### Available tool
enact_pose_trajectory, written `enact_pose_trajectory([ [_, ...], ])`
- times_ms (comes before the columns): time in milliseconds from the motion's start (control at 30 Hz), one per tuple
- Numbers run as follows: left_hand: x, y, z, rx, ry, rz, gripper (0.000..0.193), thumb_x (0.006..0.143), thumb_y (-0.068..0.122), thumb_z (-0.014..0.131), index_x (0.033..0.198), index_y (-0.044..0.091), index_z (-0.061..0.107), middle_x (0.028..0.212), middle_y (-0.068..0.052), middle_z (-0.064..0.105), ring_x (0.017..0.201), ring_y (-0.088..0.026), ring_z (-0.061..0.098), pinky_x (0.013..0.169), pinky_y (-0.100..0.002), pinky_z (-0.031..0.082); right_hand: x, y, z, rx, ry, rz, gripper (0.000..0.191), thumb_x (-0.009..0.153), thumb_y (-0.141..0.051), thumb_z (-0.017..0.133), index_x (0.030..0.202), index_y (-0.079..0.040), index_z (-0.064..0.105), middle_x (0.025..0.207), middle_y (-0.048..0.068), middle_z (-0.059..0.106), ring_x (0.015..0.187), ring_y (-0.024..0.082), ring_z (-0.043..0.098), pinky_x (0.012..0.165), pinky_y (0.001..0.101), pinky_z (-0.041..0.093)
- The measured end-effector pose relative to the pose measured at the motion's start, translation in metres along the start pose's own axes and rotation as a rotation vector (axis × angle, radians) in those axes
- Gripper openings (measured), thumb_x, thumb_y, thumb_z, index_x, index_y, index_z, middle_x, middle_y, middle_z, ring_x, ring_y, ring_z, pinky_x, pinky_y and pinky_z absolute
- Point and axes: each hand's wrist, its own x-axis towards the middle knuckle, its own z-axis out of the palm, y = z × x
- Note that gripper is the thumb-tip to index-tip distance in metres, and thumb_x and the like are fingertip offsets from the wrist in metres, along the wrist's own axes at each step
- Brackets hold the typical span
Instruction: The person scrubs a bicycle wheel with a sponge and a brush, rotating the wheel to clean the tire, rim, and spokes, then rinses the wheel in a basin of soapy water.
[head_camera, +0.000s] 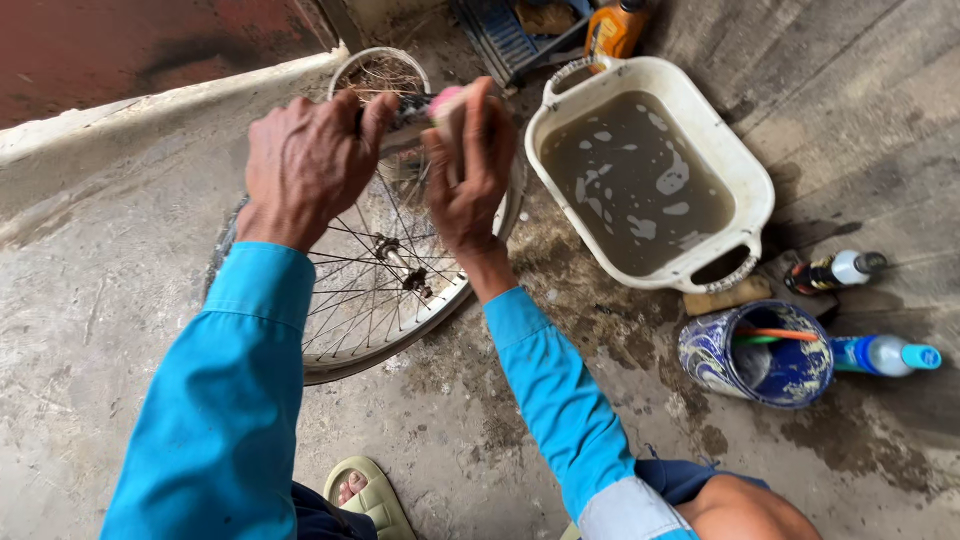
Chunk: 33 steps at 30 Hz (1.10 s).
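Both hands are up on the bicycle wheel (385, 270), which stands on its rim on the concrete floor (480, 440) right in front of me. Left hand (305, 165) has its grip closed over the top of the rim and tyre, steadying it. Right hand (468, 165) is clamped on a pale pink sponge or block (447, 108) (can't tell which), pressed at the rim top. Risks as I judge them: the wheel only rests on its edge, so if the left grip slackens while the right pushes sideways it could roll or tip toward the white basin (745, 165) of murky water just to the right and slosh it. Fingers sit close to the spokes (350, 300), and a slip of the wet pad could jam them in. The floor is wet around the basin, and my sandalled foot (362, 495) is near, so footing is suspect. Also around: a blue patterned cup (710, 355) on its side holding brushes, a blue bottle (885, 355) beside it, a dark bottle (835, 270) behind, an orange bottle (615, 28) at top. Nothing blocks the wheel itself; the basin crowds the right elbow.
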Motion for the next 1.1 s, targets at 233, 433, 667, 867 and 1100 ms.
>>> enact_pose_trajectory([
  [233, -0.002, -0.008, 0.002, -0.028, 0.021, 0.045, 0.064, 0.113, 0.06, 0.042, 0.077, 0.011, 0.062, 0.05, -0.013, 0.05, 0.041, -0.028, 0.048, 0.046, -0.044, 0.04, -0.03, 0.064, 0.001, 0.076, 0.221, 0.118, 0.054, 0.116, -0.039, 0.049, 0.163, -0.018, 0.032, 0.157, 0.021, 0.045, 0.142, 0.033, 0.052, 0.113, 0.0414, 0.058],
  [433, 0.003, 0.0, -0.001, -0.035, -0.063, -0.002, 0.067, 0.113, 0.062, 0.04, 0.075, 0.011, 0.061, 0.052, -0.012, 0.051, 0.045, -0.03, 0.049, 0.042, -0.047, 0.041, -0.08, 0.109, -0.026, -0.1, 0.17, 0.47, 0.064, 0.109, -0.041, 0.054, 0.164, -0.017, 0.034, 0.138, 0.018, 0.055, 0.121, 0.03, 0.063, 0.093, 0.0421, 0.062],
  [667, 0.0, 0.0, -0.002, -0.06, 0.054, 0.028, 0.063, 0.111, 0.059, 0.043, 0.08, 0.01, 0.067, 0.055, -0.018, 0.057, 0.048, -0.037, 0.059, 0.049, -0.05, 0.046, -0.023, 0.051, 0.006, 0.019, 0.112, -0.027, 0.064, 0.113, -0.033, 0.059, 0.168, -0.024, 0.028, 0.158, 0.018, 0.045, 0.139, 0.031, 0.051, 0.11, 0.0452, 0.057],
  [867, 0.0, -0.008, -0.001, -0.043, 0.024, 0.039, 0.065, 0.113, 0.059, 0.043, 0.079, 0.009, 0.066, 0.053, -0.016, 0.055, 0.046, -0.034, 0.057, 0.048, -0.048, 0.045, -0.043, 0.082, -0.001, -0.008, 0.147, 0.011, 0.061, 0.112, -0.034, 0.059, 0.165, -0.02, 0.031, 0.155, 0.021, 0.046, 0.14, 0.035, 0.053, 0.11, 0.0469, 0.061],
  [1100, 0.004, -0.01, 0.0, -0.021, -0.066, -0.043, 0.068, 0.112, 0.061, 0.039, 0.078, 0.009, 0.065, 0.053, -0.013, 0.052, 0.047, -0.032, 0.054, 0.046, -0.047, 0.044, -0.069, 0.099, -0.03, -0.13, 0.063, 0.432, 0.063, 0.112, -0.038, 0.05, 0.165, -0.01, 0.031, 0.146, 0.024, 0.051, 0.124, 0.033, 0.064, 0.095, 0.0418, 0.062],
])
